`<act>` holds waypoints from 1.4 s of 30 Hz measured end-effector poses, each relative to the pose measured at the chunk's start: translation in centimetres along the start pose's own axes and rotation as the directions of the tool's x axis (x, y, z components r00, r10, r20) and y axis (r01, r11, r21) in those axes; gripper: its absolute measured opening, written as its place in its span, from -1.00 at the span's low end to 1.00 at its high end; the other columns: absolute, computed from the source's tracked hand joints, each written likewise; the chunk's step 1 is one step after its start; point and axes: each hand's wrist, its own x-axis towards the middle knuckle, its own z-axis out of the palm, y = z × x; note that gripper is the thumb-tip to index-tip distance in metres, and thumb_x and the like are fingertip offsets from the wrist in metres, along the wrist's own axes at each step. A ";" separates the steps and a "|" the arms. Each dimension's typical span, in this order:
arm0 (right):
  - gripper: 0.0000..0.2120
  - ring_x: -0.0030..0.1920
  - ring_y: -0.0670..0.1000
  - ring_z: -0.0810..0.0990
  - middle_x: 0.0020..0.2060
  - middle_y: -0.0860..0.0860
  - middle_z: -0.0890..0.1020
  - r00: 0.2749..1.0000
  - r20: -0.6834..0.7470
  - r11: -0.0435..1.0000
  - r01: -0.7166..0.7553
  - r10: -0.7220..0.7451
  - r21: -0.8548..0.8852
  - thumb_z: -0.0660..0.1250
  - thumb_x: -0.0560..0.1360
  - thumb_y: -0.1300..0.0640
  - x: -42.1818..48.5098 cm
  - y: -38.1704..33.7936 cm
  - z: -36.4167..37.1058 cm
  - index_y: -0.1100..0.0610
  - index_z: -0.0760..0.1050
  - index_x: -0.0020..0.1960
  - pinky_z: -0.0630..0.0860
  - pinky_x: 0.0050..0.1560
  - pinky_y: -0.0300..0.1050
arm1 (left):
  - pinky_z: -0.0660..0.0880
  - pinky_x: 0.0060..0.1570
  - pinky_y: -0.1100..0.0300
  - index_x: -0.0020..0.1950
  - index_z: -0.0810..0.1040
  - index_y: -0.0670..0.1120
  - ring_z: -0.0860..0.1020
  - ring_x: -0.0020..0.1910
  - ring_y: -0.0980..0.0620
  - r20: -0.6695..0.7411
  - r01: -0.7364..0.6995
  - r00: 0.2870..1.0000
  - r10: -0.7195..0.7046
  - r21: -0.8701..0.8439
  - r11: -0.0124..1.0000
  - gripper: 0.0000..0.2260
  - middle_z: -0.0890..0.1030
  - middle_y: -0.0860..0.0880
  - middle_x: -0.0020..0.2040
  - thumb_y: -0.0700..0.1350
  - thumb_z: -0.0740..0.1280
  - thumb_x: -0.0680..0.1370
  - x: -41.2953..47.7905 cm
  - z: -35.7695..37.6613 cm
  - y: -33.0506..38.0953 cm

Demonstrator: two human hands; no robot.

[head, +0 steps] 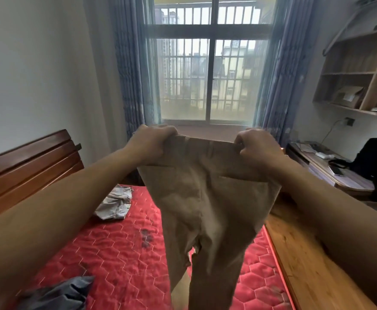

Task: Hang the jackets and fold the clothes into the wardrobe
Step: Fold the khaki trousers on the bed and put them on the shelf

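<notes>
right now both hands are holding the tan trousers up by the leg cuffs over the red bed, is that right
Not quite: in the head view the left hand and the right hand grip the tan trousers by the waistband, not the leg cuffs. They are held up over the red bed.

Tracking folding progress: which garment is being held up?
The tan trousers, held up by the left hand and right hand; the white garment and grey garment lie on the bed.

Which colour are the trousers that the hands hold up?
Tan, a light brown; the trousers show best in the head view.
</notes>
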 end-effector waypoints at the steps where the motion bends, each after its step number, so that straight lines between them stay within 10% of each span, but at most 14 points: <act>1: -0.79 0.00 0.09 0.52 -0.05 0.06 0.62 0.998 -0.047 0.999 0.030 -0.032 -0.037 0.32 0.47 0.31 0.4 -0.2 -0.9 0.11 0.65 0.01 0.50 0.04 0.06 | 0.47 0.11 -0.14 0.23 0.52 0.01 0.57 0.12 -0.15 -0.053 0.007 0.999 -0.006 0.011 1.000 -0.61 0.62 -0.03 0.14 -0.31 0.29 0.46 0.4 -0.6 0.1; 7: -0.87 -0.16 0.07 0.39 -0.32 -0.03 0.41 0.998 -0.027 0.978 0.056 -0.063 -0.203 0.29 0.44 0.27 -1.3 -1.1 -0.4 0.05 0.47 -0.18 0.25 -0.21 -0.07 | 0.45 -0.05 -0.05 0.04 0.51 -0.05 0.53 0.02 -0.12 0.004 -0.091 0.996 0.091 -0.091 0.992 -0.70 0.56 0.01 -0.02 -0.33 0.22 0.39 -0.1 -0.2 1.5; 14: -0.81 -0.14 0.10 0.62 -0.12 0.05 0.65 0.992 0.046 0.989 -0.112 0.117 -0.101 0.30 0.54 0.24 -1.6 -0.4 3.0 0.04 0.65 0.01 0.64 -0.10 0.05 | 0.47 -0.12 -0.08 -0.05 0.45 0.05 0.45 -0.11 -0.02 0.011 -0.158 0.986 0.166 -0.238 0.958 -0.70 0.44 0.15 -0.14 -0.30 0.14 0.37 -1.6 2.2 2.4; 21: -0.73 -0.09 0.11 0.56 -0.22 0.01 0.60 0.988 0.077 0.953 -0.151 0.135 0.263 0.24 0.39 0.41 -1.6 0.1 4.2 0.07 0.57 -0.25 0.52 -0.06 0.01 | 0.43 -0.13 -0.01 -0.04 0.48 0.01 0.46 -0.11 -0.02 0.002 -0.157 0.986 0.166 -0.320 0.934 -0.71 0.46 0.15 -0.13 -0.31 0.14 0.39 -1.9 3.1 2.9; 32: -0.55 -0.21 0.08 0.58 -0.13 0.24 0.62 0.971 0.229 0.388 -0.183 -0.075 0.903 0.15 0.46 0.57 -2.7 -3.8 1.1 0.15 0.54 -0.41 0.57 -0.20 -0.04 | 0.39 -0.16 0.16 0.03 0.56 -0.05 0.43 -0.14 0.24 -0.100 -0.236 0.972 0.214 -0.473 0.849 -0.75 0.48 0.20 -0.14 -0.36 0.29 0.50 0.2 2.6 6.9; 38: -0.66 -0.26 0.16 0.52 -0.20 0.26 0.56 0.958 0.275 0.112 -0.266 -0.080 0.957 0.09 0.42 0.63 -3.4 -3.1 1.7 0.38 0.54 -0.33 0.51 -0.20 -0.01 | 0.31 0.44 -0.06 0.34 0.36 0.17 0.32 0.47 0.07 -0.008 -0.156 0.985 0.173 -0.481 0.863 -0.68 0.36 0.06 0.47 0.04 0.21 0.59 -0.4 3.1 7.2; 42: -0.75 -0.27 0.11 0.53 -0.25 0.21 0.60 0.916 0.350 0.152 -0.325 -0.195 0.934 0.07 0.41 0.60 -3.7 -1.9 1.4 0.38 0.41 -0.31 0.53 -0.21 -0.05 | 0.27 0.37 0.43 0.55 0.19 0.22 0.24 0.44 0.29 0.214 -0.154 0.927 0.308 -0.531 0.833 -0.41 0.10 0.13 0.60 -0.02 0.38 0.60 -0.2 2.0 6.9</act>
